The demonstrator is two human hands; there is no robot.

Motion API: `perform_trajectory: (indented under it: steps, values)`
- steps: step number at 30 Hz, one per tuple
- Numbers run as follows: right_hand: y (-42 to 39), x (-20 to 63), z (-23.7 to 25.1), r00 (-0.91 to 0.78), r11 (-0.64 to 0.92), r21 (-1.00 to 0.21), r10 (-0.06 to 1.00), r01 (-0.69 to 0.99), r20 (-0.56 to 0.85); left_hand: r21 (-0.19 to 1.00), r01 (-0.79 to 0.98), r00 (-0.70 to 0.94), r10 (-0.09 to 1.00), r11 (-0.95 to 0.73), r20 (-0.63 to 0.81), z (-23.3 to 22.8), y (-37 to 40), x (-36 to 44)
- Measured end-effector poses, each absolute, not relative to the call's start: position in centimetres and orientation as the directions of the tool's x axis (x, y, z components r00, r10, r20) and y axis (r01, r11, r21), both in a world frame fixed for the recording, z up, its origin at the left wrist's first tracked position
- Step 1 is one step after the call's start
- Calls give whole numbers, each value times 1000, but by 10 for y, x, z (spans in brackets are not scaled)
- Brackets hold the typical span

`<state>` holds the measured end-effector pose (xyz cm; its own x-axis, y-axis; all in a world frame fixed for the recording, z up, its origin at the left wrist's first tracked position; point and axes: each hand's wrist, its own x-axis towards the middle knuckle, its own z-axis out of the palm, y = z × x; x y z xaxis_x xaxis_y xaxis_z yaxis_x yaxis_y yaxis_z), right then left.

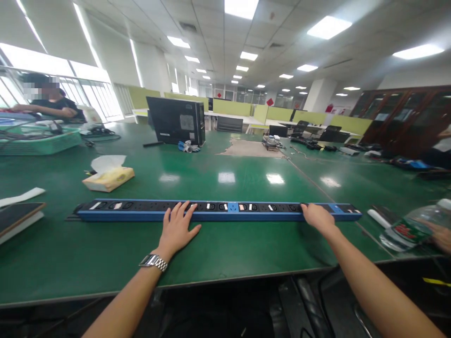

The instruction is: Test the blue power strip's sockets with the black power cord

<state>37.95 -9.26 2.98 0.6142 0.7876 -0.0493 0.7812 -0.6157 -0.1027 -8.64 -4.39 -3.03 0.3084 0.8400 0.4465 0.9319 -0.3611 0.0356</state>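
A long blue and black power strip (233, 207) lies lengthwise across the green table, with rows of sockets facing up and small white labels on some of them. My left hand (179, 227) rests on its left-middle part, fingers spread over the front edge and the sockets; a metal watch (154, 262) is on that wrist. Toward the strip's right end my right hand (318, 218) is closed, its fingertips at the socket face. Something dark shows at those fingertips, but my fingers hide what it is.
A tissue pack (109, 179) and a dark-covered notebook (19, 218) lie left. Farther back are a green basket (56, 141), a black computer case (174, 119) and gloves (189, 146). At right another person's hand (441, 234) holds a plastic bottle (405, 230). A person (52, 103) sits far left.
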Motion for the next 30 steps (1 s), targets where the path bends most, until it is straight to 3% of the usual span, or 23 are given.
perform_trajectory:
  steps: [5,9,11,13,15,17,20,30]
  values:
    - [-91,386,42,616,-617,-80,786,783,-43,43,935,296,845,-351,445,-30,-45,-85]
    - [-96,394,88,609,-606,-67,788,793,87,37,931,309,837,-364,451,-31,-44,-84]
    - [-98,390,107,539,-527,-117,832,841,128,37,931,307,832,-364,462,-33,-43,-84]
    - [-99,379,114,449,-424,-216,890,879,80,37,932,302,831,-359,468,-36,-41,-85]
    - [-96,365,106,368,-354,-273,930,894,0,32,934,301,831,-356,468,-38,-38,-86]
    - [-91,351,91,329,-329,-248,943,911,-42,21,935,303,828,-354,471,-40,-37,-86]
    - [-80,336,66,319,-321,-220,947,921,-45,8,936,305,823,-352,479,-40,-37,-87]
    - [-61,305,42,321,-314,-318,947,895,-32,6,942,293,830,-336,475,-39,-38,-86]
